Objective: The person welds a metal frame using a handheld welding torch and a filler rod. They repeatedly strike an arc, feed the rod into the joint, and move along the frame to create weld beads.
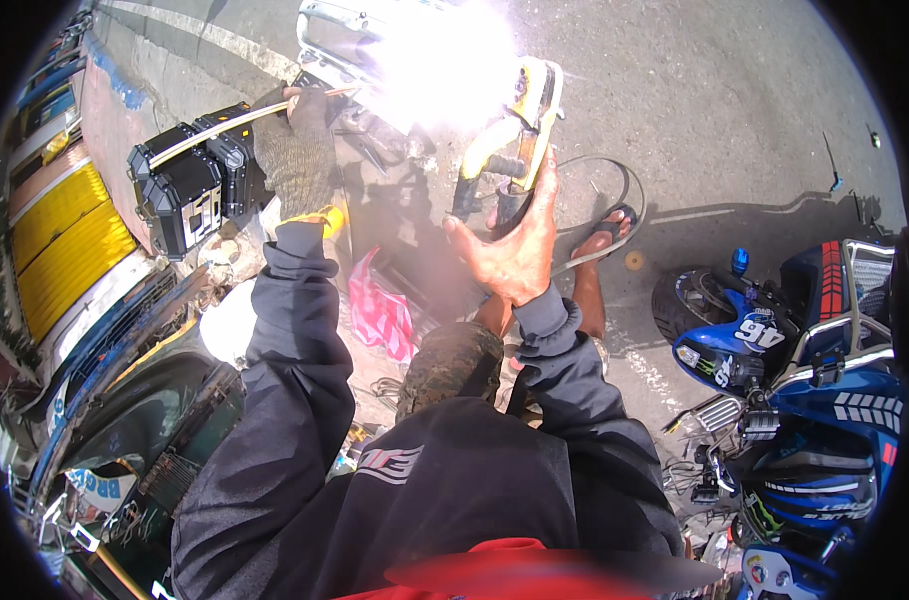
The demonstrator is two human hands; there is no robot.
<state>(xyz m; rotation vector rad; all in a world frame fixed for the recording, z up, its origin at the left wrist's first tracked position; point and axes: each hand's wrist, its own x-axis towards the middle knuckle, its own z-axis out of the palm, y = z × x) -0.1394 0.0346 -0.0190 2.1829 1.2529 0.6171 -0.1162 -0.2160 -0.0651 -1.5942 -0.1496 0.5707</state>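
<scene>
My left hand [299, 145], in a worn grey glove with a yellow cuff, is closed around a long thin tan rod [209, 133]. The rod slants up to the right toward a blinding white glare. My bare right hand [519, 250] grips the dark handle of a yellow-and-black welding holder [504, 150], thumb on the left and fingers on the right. The holder's upper end reaches beside the glare, which hides the contact point. A white metal frame [319, 35] shows at the glare's left edge; its rest is washed out.
A black hard case [179, 190] stands left of my glove. A cable [634, 190] loops near my sandalled foot [614, 225]. Pink-and-white striped plastic [379, 305] lies between my arms. A blue motorcycle [774, 350] stands at right, and a yellow corrugated panel [69, 245] at far left.
</scene>
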